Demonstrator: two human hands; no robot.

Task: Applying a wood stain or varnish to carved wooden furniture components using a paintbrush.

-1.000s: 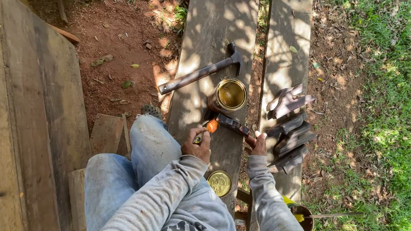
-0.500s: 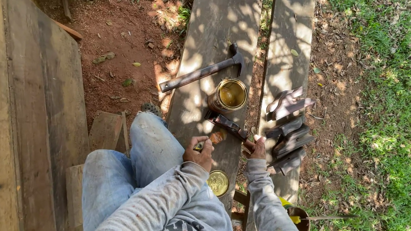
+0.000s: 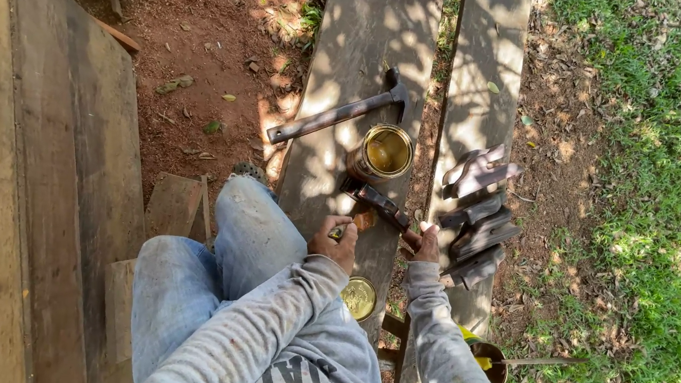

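Seen from above, a seated person in worn blue jeans (image 3: 211,262) and a grey long-sleeved top leans over a weathered grey wooden plank (image 3: 359,70) lying across red earth. Left of the knees stands a stack of broad wooden boards (image 3: 37,190). The left hand (image 3: 336,244) is curled nearly closed around something small at the plank's near end; what it grips is too hidden to name. Just beside it, the right hand (image 3: 426,244) is closed on the handle end of a dark, rusty metal hand tool with a brownish handle (image 3: 380,207), which lies slanted on the plank between both hands. That tool looks stiff and fairly heavy for its size, probably rough rather than slippery, and is best held by its handle end. Beyond it stands an open round tin can with a golden inside (image 3: 383,152), and farther off lies a long claw hammer with a rusty shaft (image 3: 339,116). A round golden tin lid (image 3: 359,297) rests near the lap. To the right, on a second plank, sit several dark angled metal pieces (image 3: 478,212), then grass.
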